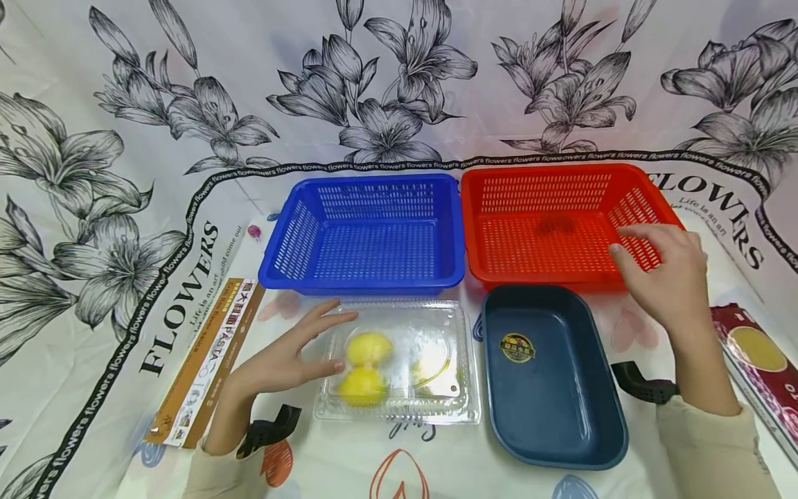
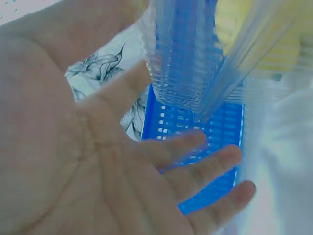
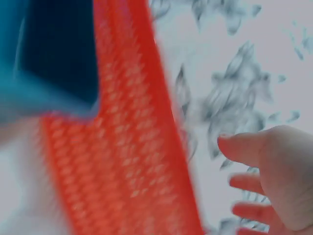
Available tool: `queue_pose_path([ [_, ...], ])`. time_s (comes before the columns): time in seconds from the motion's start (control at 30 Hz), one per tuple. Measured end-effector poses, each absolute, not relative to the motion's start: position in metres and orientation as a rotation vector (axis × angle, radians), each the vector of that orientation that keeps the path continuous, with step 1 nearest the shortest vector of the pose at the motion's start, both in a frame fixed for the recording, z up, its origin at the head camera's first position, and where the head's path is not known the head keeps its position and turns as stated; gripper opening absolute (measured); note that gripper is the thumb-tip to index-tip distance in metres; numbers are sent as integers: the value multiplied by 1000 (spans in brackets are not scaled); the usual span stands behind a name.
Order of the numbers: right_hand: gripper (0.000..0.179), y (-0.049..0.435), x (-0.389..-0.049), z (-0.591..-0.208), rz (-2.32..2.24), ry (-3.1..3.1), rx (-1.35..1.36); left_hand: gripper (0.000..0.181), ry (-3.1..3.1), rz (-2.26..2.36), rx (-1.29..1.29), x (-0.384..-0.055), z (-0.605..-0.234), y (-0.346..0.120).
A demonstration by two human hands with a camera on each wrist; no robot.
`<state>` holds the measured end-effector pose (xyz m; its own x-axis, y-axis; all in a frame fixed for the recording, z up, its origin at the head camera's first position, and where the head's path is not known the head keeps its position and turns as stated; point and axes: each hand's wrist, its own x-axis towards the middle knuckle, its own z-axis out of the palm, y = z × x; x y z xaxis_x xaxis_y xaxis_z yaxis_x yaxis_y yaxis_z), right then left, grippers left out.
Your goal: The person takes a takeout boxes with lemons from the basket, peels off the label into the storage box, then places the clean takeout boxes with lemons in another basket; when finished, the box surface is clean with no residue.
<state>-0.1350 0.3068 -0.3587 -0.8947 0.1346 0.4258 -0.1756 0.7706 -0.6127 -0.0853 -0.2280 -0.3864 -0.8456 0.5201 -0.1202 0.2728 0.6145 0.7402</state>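
A clear plastic container (image 1: 399, 409) sits in front of the blue basket, with two yellow lemons (image 1: 364, 387) inside its left part and another yellow patch under glare at the right. My left hand (image 1: 283, 357) is at the container's left side, fingers spread and thumb overlapping its edge in the head view. In the left wrist view the palm (image 2: 98, 161) faces the camera, holding nothing. Over the right side of the red basket (image 1: 530, 242) hovers my right hand (image 1: 670, 274), fingers loosely bent with nothing between them.
The blue basket (image 1: 377, 253) stands at the back, left of the red one. A dark blue tray (image 1: 548, 388) lies right of the container. A long brown pasta pack (image 1: 208, 353) is at far left; a maroon pack (image 1: 757, 360) is at far right. Flowered cloth (image 1: 399, 457) lies underneath.
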Motion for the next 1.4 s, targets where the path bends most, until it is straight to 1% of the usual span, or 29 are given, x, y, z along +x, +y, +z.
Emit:
queue_pose_path([
  [0.13,66,332,-144,-371,813,-2637,-208,78,2543,1099,566,-67,-388,-230],
  [0.2,78,342,-147,-380,787,-2706,-300,81,2532,1110,531,-59,-388,-229],
  [0.27,85,348,-149,-387,778,-2758,-362,84,2526,1115,517,-51,-387,-228],
  [0.37,91,355,-150,-392,809,-2805,-385,82,2543,1097,518,-42,-387,-225],
  [0.57,98,363,-146,-397,880,-2791,-415,69,2520,1228,518,-35,-396,-223],
  [0.7,99,366,-145,-398,889,-2787,-437,66,2440,1360,487,-32,-405,-219],
  [0.93,96,371,-140,-399,920,-2815,-403,62,2447,1423,465,-27,-411,-214],
  [1.2,93,373,-139,-400,960,-2821,-410,58,2339,1566,207,-30,-407,-211],
  [1.4,88,371,-140,-400,985,-2784,-403,56,2251,1709,238,-33,-404,-216],
])
